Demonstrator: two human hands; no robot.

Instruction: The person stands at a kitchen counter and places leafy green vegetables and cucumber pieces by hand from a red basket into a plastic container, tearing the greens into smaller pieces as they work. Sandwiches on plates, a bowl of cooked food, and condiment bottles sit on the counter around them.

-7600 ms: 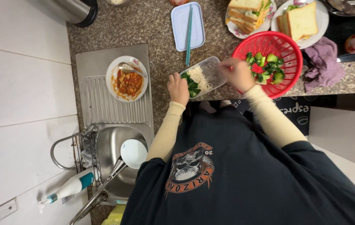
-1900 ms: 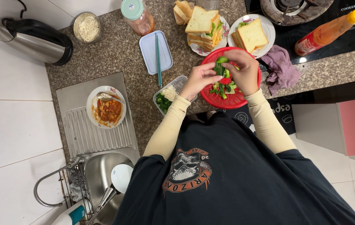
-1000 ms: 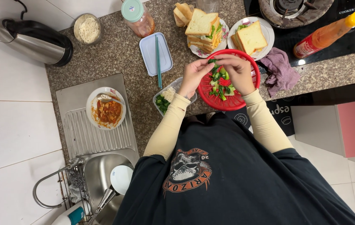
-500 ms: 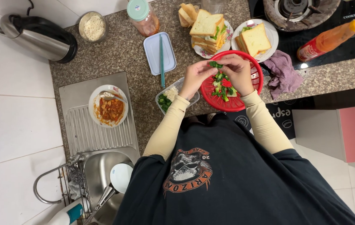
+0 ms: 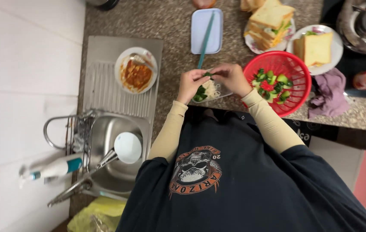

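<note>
A person in a dark printed shirt with cream sleeves is standing at a speckled brown counter [image 5: 170, 25], seen from overhead. At the counter's left end, a steel sink [image 5: 118, 146] with a ridged draining board is holding a white ladle [image 5: 127, 147], and a white plate of orange-red sauced food [image 5: 135, 71] is sitting on the board. Toward the right part of the near edge, a red round basket [image 5: 294, 68] is holding cut green and red vegetables [image 5: 271, 83], with a crumpled purple cloth [image 5: 329, 92] lying just beside it. Along the far edge, two plates of sandwiches [image 5: 273, 21] are sitting near a pale blue lid [image 5: 206, 30] with a teal stick lying across it. At the near edge in front of the person, a clear container [image 5: 211, 91] is holding white rice or noodles and greens. Both hands have moved away from the red basket, where they were gathering vegetables a second ago, and are now meeting directly over the clear container. The left hand [image 5: 191, 83] and the right hand [image 5: 232, 77] are each curling nearly closed, fingertips pinching together on a small green vegetable piece [image 5: 208, 74] between them. The shift suggests the greens are being carried across and added to the container's contents.
</note>
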